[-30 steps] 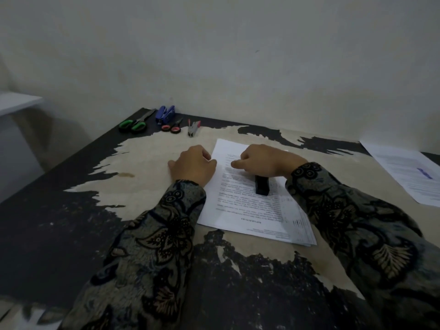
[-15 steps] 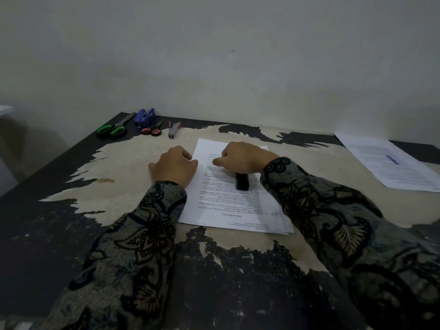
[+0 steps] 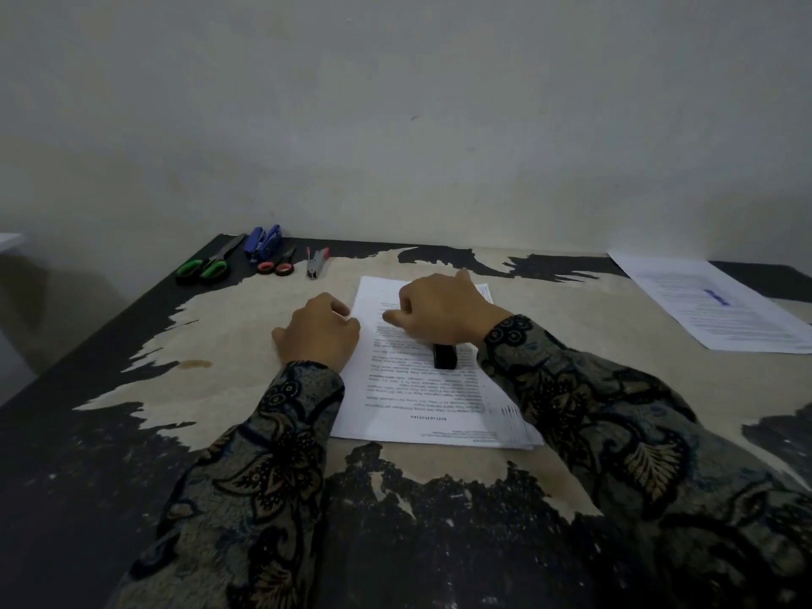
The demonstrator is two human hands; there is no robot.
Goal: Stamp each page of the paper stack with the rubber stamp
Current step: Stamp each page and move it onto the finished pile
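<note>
paper stack (image 3: 422,389) at table (image 3: 228,340) centre, text upside down to the wearer. rubber stamp (image 3: 444,356) upright on its top page, under right hand (image 3: 444,314), fingers curled, grip unclear. left hand (image 3: 318,334) loosely curled at stack's left edge. risk: unpinned sheets shift, smearing the mark.

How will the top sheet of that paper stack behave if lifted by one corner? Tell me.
The top sheet looks thin, so probably floppy and light. The stack's lower edges are fanned, so sheets likely slide unless the left hand steadies them.
</note>
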